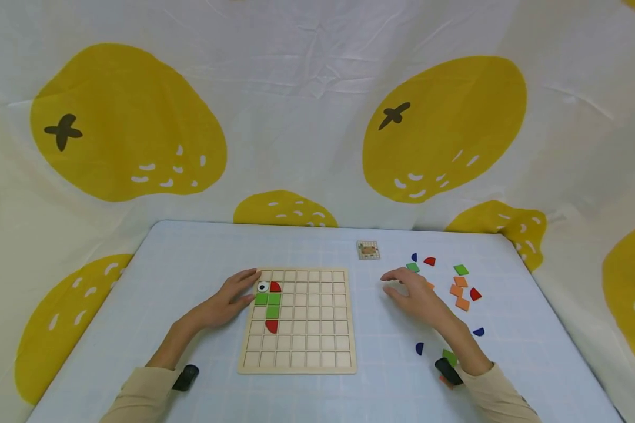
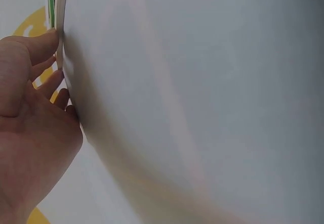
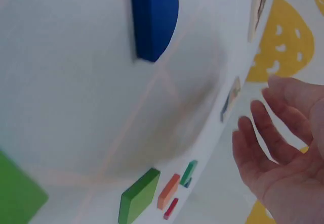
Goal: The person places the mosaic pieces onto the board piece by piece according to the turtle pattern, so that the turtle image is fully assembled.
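Note:
A wooden grid board (image 1: 314, 370) lies mid-table. On its left side sit a round eye tile (image 1: 263, 286), several green squares (image 1: 273, 312), a red quarter-circle (image 1: 276, 286) and another red quarter-circle (image 1: 271, 326). My left hand (image 1: 227, 301) rests at the board's left edge, fingers extended, with the thumb by the leftmost green square; the left wrist view shows the fingertips along the board's edge (image 2: 61, 24). Between the board and the loose pieces, my right hand (image 1: 415, 296) hovers with fingers loosely bent and nothing in them. An orange piece (image 1: 430, 285) is partly hidden behind it.
Scattered at right are orange squares (image 1: 460, 282), green squares (image 1: 461, 269), red quarter-circles (image 1: 475, 294) and blue half-circles (image 1: 420, 349). Some pieces lie under the right forearm. A small picture card (image 1: 368, 250) lies beyond the board. A patterned cloth (image 1: 296, 117) hangs behind the table.

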`<state>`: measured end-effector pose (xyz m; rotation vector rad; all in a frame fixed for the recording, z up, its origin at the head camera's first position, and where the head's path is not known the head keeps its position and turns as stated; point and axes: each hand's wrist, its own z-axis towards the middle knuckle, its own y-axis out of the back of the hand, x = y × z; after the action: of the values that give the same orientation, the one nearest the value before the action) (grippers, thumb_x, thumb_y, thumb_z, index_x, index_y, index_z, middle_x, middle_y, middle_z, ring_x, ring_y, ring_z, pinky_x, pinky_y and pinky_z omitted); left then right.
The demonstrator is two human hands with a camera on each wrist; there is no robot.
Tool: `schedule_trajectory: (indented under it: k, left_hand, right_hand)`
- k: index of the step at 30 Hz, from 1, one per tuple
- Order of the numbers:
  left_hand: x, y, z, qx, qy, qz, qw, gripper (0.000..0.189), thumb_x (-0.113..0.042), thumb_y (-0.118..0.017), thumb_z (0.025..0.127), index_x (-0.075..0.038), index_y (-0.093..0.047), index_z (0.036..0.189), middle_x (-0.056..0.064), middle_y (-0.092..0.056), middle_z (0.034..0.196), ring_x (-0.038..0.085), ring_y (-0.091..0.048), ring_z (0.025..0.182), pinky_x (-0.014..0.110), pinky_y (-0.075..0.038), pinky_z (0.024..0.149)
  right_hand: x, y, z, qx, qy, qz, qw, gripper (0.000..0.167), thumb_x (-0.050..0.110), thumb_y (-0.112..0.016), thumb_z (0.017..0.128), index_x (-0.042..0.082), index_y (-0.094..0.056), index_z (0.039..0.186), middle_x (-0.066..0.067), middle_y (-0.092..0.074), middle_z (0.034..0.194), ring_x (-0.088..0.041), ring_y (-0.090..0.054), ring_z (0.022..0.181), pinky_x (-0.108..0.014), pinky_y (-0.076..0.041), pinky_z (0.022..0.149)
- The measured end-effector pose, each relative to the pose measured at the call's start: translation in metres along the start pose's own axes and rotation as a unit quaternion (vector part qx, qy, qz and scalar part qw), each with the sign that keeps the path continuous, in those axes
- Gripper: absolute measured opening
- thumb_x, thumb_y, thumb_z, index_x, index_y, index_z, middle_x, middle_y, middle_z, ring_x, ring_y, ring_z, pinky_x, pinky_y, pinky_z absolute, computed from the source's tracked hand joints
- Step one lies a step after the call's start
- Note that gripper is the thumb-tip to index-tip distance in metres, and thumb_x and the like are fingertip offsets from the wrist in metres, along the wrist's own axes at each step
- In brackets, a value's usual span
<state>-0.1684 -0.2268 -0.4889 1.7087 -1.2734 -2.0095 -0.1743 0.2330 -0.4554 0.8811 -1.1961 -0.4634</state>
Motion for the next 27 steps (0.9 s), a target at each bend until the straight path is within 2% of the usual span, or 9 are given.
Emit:
schedule_trajectory:
  k: [5, 11, 15, 19, 27]
  left_hand:
    - [0.0, 0.0, -0.001, -0.001, 0.002, -0.003, 1.0, 0.06, -0.019, -0.055, 0.108, -0.004, -0.032, 0.161, 0.022, -0.022, 0.166, 0.047, -0.016, 0.152, 0.068, -0.021, 0.118]
    - [0.002, 0.0, -0.001, 0.0, 0.003, -0.007, 1.0, 0.06, -0.02, -0.055, 0.108, -0.005, -0.032, 0.161, 0.021, -0.022, 0.166, 0.046, -0.015, 0.152, 0.068, -0.021, 0.118]
    - [0.002, 0.0, -0.001, 0.003, 0.005, -0.009, 0.9999, 0.06, -0.021, -0.055, 0.108, -0.006, -0.031, 0.162, 0.021, -0.021, 0.167, 0.045, -0.015, 0.152, 0.068, -0.02, 0.118]
    - [0.001, 0.0, -0.001, 0.005, 0.005, -0.007, 1.0, 0.06, -0.021, -0.055, 0.108, -0.006, -0.031, 0.162, 0.021, -0.021, 0.167, 0.046, -0.015, 0.152, 0.068, -0.021, 0.118]
    - [0.004, 0.001, 0.0, 0.004, 0.0, -0.009, 0.9999, 0.06, -0.021, -0.055, 0.108, -0.006, -0.031, 0.161, 0.021, -0.021, 0.167, 0.045, -0.015, 0.152, 0.067, -0.02, 0.118]
  right_hand:
    - [-0.015, 0.014, -0.006, 0.005, -0.019, -0.009, 0.9998, 0.027, 0.009, -0.069, 0.099, 0.003, -0.069, 0.124, -0.016, -0.067, 0.127, -0.04, -0.058, 0.124, -0.06, -0.049, 0.102]
    - [-0.029, 0.026, -0.013, 0.011, -0.035, -0.027, 0.999, 0.03, 0.012, -0.068, 0.099, 0.002, -0.068, 0.127, -0.023, -0.062, 0.133, -0.044, -0.055, 0.122, -0.063, -0.049, 0.1]
    - [-0.038, 0.03, -0.016, 0.017, -0.043, -0.033, 0.9984, 0.034, 0.01, -0.069, 0.099, 0.0, -0.066, 0.131, -0.025, -0.06, 0.136, -0.046, -0.052, 0.125, -0.065, -0.046, 0.102]
    - [-0.044, 0.032, -0.017, 0.026, -0.042, -0.042, 0.9978, 0.035, 0.007, -0.07, 0.097, -0.002, -0.065, 0.131, -0.027, -0.06, 0.135, -0.048, -0.052, 0.126, -0.065, -0.045, 0.103]
    - [-0.049, 0.034, -0.016, 0.023, -0.043, -0.053, 0.9974, 0.031, -0.008, -0.07, 0.091, -0.003, -0.069, 0.122, -0.026, -0.064, 0.125, -0.045, -0.058, 0.116, -0.061, -0.05, 0.099]
